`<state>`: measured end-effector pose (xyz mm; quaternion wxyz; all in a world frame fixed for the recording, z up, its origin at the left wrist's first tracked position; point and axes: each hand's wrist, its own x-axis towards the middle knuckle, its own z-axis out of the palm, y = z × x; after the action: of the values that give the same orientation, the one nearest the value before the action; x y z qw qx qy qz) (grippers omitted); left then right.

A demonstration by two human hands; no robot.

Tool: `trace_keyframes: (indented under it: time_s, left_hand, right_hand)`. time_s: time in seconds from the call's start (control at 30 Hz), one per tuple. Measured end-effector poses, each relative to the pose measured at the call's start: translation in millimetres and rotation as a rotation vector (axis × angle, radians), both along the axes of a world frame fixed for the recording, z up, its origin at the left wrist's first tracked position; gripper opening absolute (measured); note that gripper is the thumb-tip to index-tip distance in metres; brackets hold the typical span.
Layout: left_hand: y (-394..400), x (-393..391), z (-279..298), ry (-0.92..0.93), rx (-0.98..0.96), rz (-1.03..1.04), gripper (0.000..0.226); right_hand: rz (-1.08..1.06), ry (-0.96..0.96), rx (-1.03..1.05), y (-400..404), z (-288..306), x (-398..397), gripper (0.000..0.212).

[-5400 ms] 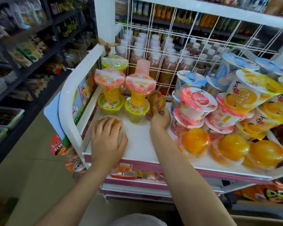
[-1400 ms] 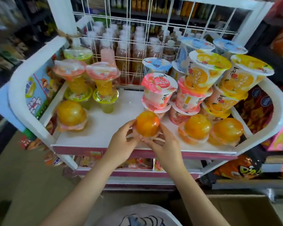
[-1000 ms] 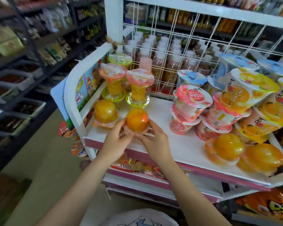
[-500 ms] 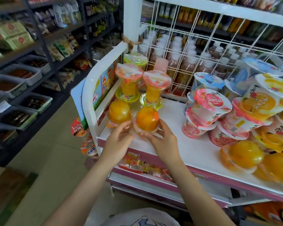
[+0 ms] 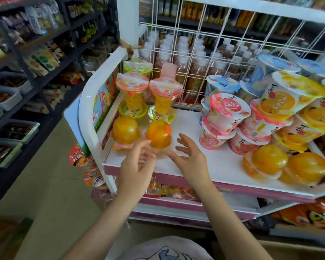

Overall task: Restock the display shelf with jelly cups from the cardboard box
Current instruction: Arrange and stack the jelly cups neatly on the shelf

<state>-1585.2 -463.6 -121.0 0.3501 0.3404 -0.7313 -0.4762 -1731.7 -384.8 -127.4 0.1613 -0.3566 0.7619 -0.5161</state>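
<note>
Two orange dome-shaped jelly cups stand side by side at the front left of the white display shelf (image 5: 210,166): one (image 5: 125,132) by the left rail, the other (image 5: 158,136) to its right. My left hand (image 5: 137,167) and my right hand (image 5: 190,158) hover just in front of the right-hand cup, fingers spread and holding nothing. Two more orange dome cups (image 5: 270,162) lie at the shelf's front right. The cardboard box (image 5: 289,250) shows only as a brown edge at the bottom right.
Tall goblet-shaped jelly cups (image 5: 165,98) stand behind the two domes. Stacked tub jellies (image 5: 227,113) fill the shelf's right half. A white wire grid (image 5: 204,53) backs the shelf, with bottles behind it. Dark store racks (image 5: 26,72) line the aisle on the left.
Both hands have let go of the orange dome cup, which now sits on the shelf next to the first one. The hands have drawn back slightly with fingers spread.
</note>
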Motion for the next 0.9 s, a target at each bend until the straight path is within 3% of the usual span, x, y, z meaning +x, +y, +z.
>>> trace_keyframes:
  time_s: [0.17,0.27,0.33,0.43,0.5,0.67,0.9]
  left_hand:
    - [38.9,-57.7,19.3,0.075,-0.102,-0.252,0.023]
    - [69.1,-108.8,16.2,-0.026,-0.022,-0.478,0.025]
    - [86.6,-139.7,8.3,-0.118,0.056,-0.604,0.041]
    - [105.1,-171.9,0.1,-0.187,0.127,-0.682,0.063]
    - [113.6,-184.7,-0.8,-0.171,0.162,-0.696,0.065]
    - [120.7,-196.3,-2.5,-0.108,0.167,-0.644,0.058]
    - [123.0,-181.7,-1.8,-0.093,0.172,-0.536,0.054]
  right_hand:
    - [-0.336,0.156,-0.141,77.5,16.4,-21.7,0.027]
    - [-0.622,0.246,-0.165,133.4,19.2,-43.5,0.027]
    - [-0.725,0.22,-0.106,163.6,13.8,-58.8,0.037]
    - [-0.627,0.157,-0.007,189.1,0.6,-77.4,0.066]
    - [-0.526,0.116,-0.006,196.4,-3.3,-87.0,0.078]
    - [-0.409,0.083,-0.025,200.3,0.1,-109.0,0.065]
    - [-0.318,0.066,0.004,194.6,-5.0,-116.0,0.076]
